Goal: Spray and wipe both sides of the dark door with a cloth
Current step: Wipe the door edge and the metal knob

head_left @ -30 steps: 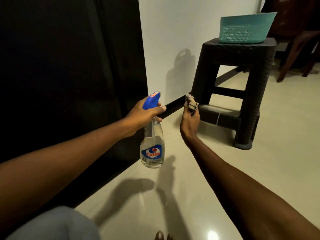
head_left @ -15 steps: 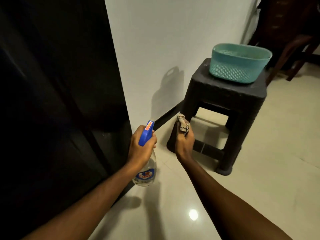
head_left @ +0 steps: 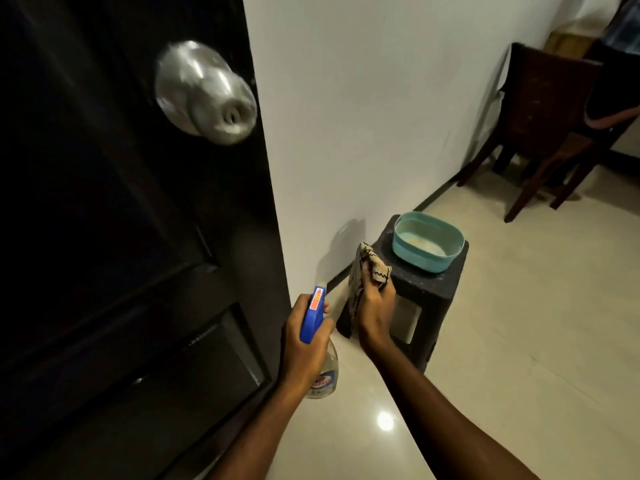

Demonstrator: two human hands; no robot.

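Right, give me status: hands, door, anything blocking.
Left hand grips clear blue-headed spray bottle. Right hand grips crumpled beige cloth. Dark panelled door: neither hand on it. Black plastic stool with teal basket beside wall, clear of door.

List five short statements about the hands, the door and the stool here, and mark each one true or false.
1. The left hand holds the spray bottle. True.
2. The right hand is empty. False: it grips a cloth.
3. The teal basket is upside down. False: it stands upright on the dark stool.
4. The dark door has a silver knob. True.
5. The cloth is pressed against the door. False: it is held apart from the door, in front of the stool.
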